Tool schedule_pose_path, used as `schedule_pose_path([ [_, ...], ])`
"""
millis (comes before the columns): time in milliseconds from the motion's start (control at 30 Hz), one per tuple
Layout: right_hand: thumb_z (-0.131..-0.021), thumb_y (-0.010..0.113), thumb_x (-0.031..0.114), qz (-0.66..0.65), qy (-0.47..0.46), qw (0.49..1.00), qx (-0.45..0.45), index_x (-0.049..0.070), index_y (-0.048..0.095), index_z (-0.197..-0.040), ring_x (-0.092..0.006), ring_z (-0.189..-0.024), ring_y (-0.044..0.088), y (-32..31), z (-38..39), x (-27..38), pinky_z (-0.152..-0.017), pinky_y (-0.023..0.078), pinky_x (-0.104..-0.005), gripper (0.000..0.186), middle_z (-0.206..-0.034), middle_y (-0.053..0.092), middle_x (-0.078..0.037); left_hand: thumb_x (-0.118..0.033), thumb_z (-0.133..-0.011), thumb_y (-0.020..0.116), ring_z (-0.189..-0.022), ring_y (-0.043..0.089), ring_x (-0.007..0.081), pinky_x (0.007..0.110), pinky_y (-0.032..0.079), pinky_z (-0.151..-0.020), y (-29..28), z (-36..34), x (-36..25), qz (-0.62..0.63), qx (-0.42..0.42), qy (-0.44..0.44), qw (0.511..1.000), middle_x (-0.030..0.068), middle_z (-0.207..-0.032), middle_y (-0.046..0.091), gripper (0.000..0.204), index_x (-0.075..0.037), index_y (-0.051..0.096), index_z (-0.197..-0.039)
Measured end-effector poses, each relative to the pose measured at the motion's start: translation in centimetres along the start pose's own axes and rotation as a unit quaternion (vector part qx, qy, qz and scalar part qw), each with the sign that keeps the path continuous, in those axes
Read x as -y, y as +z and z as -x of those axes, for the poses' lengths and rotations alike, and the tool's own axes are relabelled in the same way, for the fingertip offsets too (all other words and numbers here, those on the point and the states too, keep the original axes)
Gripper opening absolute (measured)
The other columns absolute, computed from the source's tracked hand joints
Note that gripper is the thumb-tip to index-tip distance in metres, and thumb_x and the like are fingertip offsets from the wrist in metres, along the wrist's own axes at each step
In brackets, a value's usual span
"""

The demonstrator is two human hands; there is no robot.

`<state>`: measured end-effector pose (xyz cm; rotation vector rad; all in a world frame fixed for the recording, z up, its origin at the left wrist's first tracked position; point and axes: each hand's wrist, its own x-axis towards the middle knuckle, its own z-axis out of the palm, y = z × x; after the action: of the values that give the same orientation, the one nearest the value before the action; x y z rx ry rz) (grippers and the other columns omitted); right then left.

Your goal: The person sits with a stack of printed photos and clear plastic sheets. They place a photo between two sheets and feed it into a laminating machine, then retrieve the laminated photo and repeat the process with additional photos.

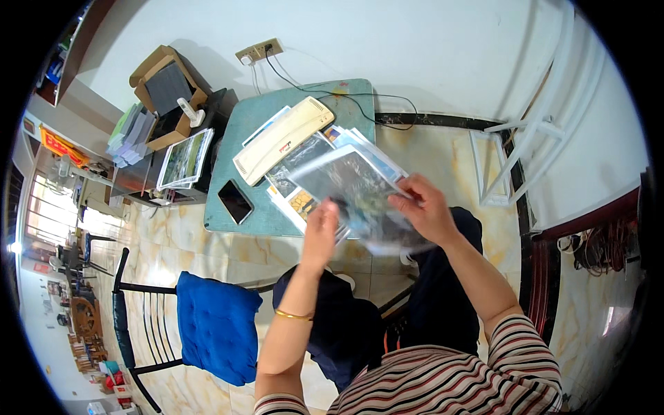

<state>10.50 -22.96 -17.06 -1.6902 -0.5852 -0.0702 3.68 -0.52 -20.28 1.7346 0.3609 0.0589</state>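
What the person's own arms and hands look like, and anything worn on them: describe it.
Both the left hand and the right hand are without gloves. A thin gold-coloured bangle circles the left forearm; none shows on the right. The short sleeves have cream, black and red stripes. No cables are attached to either arm.

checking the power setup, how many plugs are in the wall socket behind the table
2: a white plug and, to its right, a black plug, both in the wall socket panel. None seem hidden.
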Motion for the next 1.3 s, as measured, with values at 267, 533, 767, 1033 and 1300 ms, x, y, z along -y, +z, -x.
schedule_pose_path([
  [267,-0.073,0.066,0.007,0.258,-0.409,0.875,0.008,0.019,0.065,-0.088,-0.0138,-0.072,0.053,0.7,0.1,4.2,-0.066,0.046,-0.0256,0.019,-0.078,0.050,0.003,-0.074,-0.083,0.036,-0.122,0.048,0.0326,0.043,0.045,-0.098,-4.2,4.2,-6.3,0.562,0.049,-0.065,0.823,0.0187,-0.138,0.042,0.095,0.004,0.034,-0.137],
  [533,-0.075,0.069,0.027,0.277,-0.239,0.905,0.217,0.015,0.057,-0.116,-0.0266,-0.107,0.052,4.9,5.2,-8.9,-0.096,0.038,-0.0398,0.044,-0.113,0.056,-0.007,-0.010,-0.096,0.043,-0.106,0.059,0.0265,0.037,0.052,-0.089,-0.2,3.8,9.4,0.447,-0.023,-0.236,0.863,0.0163,-0.117,0.056,0.030,0.007,0.044,-0.122],
  [767,-0.084,0.061,0.028,0.183,-0.172,0.932,0.262,0.012,0.058,-0.117,-0.0212,-0.125,0.043,15.3,5.9,-9.9,-0.107,0.027,-0.0423,0.037,-0.130,0.051,-0.006,-0.011,-0.097,0.046,-0.080,0.062,0.0146,0.024,0.053,-0.062,1.7,4.8,13.3,0.546,-0.037,-0.242,0.801,0.0073,-0.098,0.059,0.017,0.000,0.051,-0.109],
  [1033,-0.082,0.061,0.026,0.311,-0.214,0.911,0.164,0.017,0.057,-0.118,-0.0226,-0.126,0.043,10.6,-1.7,-15.8,-0.108,0.027,-0.0440,0.037,-0.133,0.049,-0.007,-0.014,-0.097,0.046,-0.115,0.053,0.0262,0.040,0.043,-0.100,2.0,6.5,14.1,0.527,-0.084,-0.229,0.814,0.0141,-0.125,0.054,0.034,0.005,0.043,-0.125],
  [1300,-0.084,0.060,0.034,0.461,-0.072,0.885,-0.002,0.013,0.049,-0.127,-0.0262,-0.122,0.045,1.7,-5.4,-18.2,-0.107,0.028,-0.0478,0.049,-0.131,0.049,-0.009,-0.015,-0.097,0.047,-0.119,0.051,0.0267,0.041,0.042,-0.102,2.2,6.8,13.4,0.552,-0.058,-0.226,0.801,0.0136,-0.129,0.052,0.037,0.003,0.041,-0.129],
])
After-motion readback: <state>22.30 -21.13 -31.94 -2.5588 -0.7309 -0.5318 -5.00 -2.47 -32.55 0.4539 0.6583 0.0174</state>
